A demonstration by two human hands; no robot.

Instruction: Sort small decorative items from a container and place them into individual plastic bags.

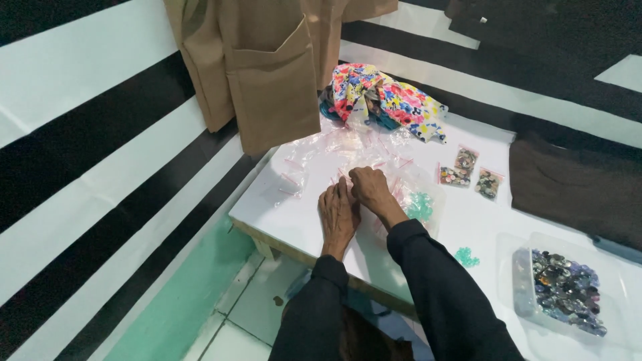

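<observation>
Small clear bags [348, 175] with pink zip strips, lying in a loose heap on the far-middle part of the white counter [281, 220], directly under both hands. Left hand [338, 215] flat, palm down, fingers together and stretched forward onto the plastic; right hand [370, 189] just beside and slightly beyond, touching it, fingers curled down into the pile as if pinching one bag, though whether anything is truly clamped cannot be told from this angle. More empty bags [301, 167] scattered to the left and far side. Green buttons [420, 206] in a bag just right of the right wrist, a few loose green ones [466, 257] nearer. Three filled packets [471, 175] of dark mixed buttons well to the right; clear tub of mixed buttons [568, 287] near right. Floral cloth [388, 100] bundled at the far edge, tan garment [267, 73] hanging over the far-left corner, dark fabric [575, 187] at right. Best done, by judgement, by pinning the heap with the flat left hand and peeling off one bag by its pink strip, since slick film clings and lifts in twos; worth keeping the sleeve clear of the green buttons.
</observation>
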